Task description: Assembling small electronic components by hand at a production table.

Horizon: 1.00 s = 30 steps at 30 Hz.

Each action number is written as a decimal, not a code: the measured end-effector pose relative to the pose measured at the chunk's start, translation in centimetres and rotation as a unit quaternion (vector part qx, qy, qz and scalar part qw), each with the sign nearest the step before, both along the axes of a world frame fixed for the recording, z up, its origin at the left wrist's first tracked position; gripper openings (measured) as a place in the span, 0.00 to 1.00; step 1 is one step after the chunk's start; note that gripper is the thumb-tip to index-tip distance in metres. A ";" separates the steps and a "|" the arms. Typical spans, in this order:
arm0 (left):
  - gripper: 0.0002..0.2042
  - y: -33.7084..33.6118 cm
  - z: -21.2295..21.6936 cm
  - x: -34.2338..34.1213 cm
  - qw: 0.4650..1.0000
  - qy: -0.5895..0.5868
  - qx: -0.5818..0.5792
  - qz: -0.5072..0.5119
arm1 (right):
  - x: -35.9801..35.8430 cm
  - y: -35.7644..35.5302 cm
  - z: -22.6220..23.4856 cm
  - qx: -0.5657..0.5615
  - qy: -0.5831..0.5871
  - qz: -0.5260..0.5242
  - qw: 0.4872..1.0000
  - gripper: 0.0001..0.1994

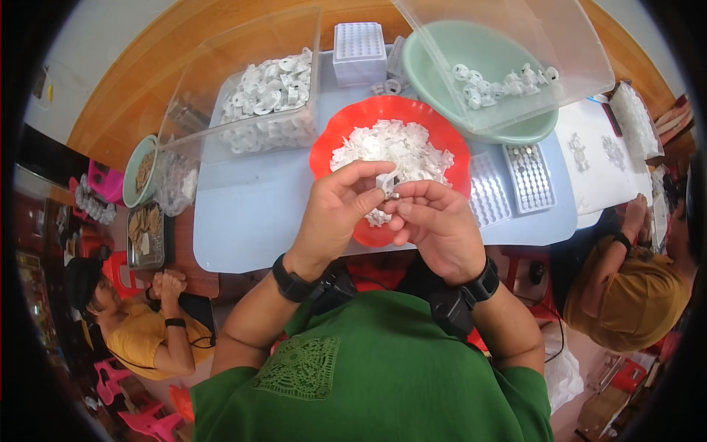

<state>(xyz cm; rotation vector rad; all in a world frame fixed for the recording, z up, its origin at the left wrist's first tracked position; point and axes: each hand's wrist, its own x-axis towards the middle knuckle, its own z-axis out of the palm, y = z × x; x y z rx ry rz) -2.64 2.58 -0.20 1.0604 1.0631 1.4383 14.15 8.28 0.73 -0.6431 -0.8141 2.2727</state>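
Note:
My left hand (333, 210) pinches a small white plastic part (385, 180) between thumb and forefinger, above a red scalloped bowl (326, 140). Against that part, the fingertips of my right hand (445, 227) are pressed together. A tiny metallic-looking bit shows at those fingertips, too small to name. Under both hands, a heap of small white plastic pieces (401, 144) fills the bowl. To its right lie a white tray (532, 180) with rows of round silvery pieces and a second pale tray (487, 193) with rows of pockets.
At the back left, a clear bin (243, 136) holds many white plastic parts. A green basin (434, 88) and a tilted clear bin (582, 44) stand at the back right, near a stack of white trays (359, 55). People sit at left and right around the blue tabletop (243, 214).

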 end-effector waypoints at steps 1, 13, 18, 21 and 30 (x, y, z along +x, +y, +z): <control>0.16 0.0 -0.2 0.0 0.999 -0.037 -0.005 -0.007 | 0.0 -0.1 0.1 0.000 0.000 0.001 1.000 0.09; 0.18 -0.7 -0.2 0.2 0.982 -0.183 -0.018 -0.053 | 0.5 -0.3 0.1 0.044 -0.045 0.002 0.998 0.06; 0.18 -0.9 -0.2 0.1 0.982 -0.182 -0.028 -0.049 | 0.7 -0.7 1.1 0.269 -0.193 -0.027 0.943 0.02; 0.18 -1.0 -0.2 0.1 0.984 -0.170 -0.027 -0.055 | 0.3 -0.1 1.1 0.637 -0.219 -0.127 0.728 0.04; 0.15 -1.3 0.4 0.6 0.994 -0.085 -0.056 -0.042 | -0.2 0.2 2.3 0.752 -0.279 -0.120 0.585 0.06</control>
